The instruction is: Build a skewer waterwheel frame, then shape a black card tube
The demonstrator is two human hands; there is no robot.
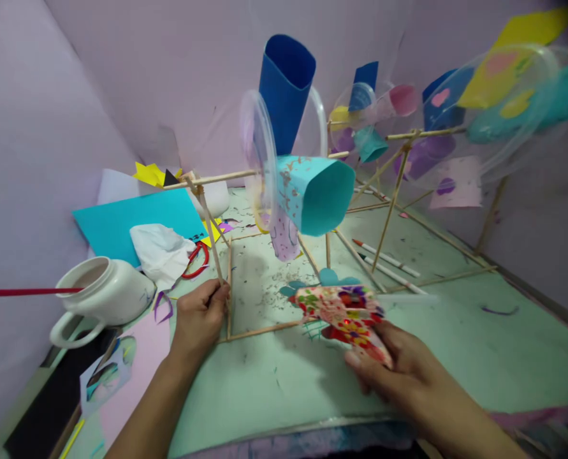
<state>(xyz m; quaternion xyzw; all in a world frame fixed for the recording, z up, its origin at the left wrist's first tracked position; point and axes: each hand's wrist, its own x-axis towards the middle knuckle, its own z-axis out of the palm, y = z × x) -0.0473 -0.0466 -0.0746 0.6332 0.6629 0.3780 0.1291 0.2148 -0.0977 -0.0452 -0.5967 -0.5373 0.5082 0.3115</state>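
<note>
Left fingers (pixel 215 307) pinching stick frame (pixel 264 330); right fingers (pixel 372 371) wrapped round floral glue gun (pixel 350 309) (nozzle likely hot). Slack left pinch could topple teal cup (pixel 319 194) above right fingers.

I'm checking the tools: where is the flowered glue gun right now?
In the head view, the flowered glue gun is right of and below centre, held in the right hand, just below the blue petal shapes.

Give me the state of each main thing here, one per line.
Left hand: closed on wooden frame
Right hand: closed on floral glue gun
Wooden frame: standing
Nearest turquoise tube: rolled, open-ended
Nearest blue tube: rolled, open-topped
White mug: uncovered
Tissue: crumpled
Turquoise sheet: unrolled
White-barrelled pens: lying down
</note>
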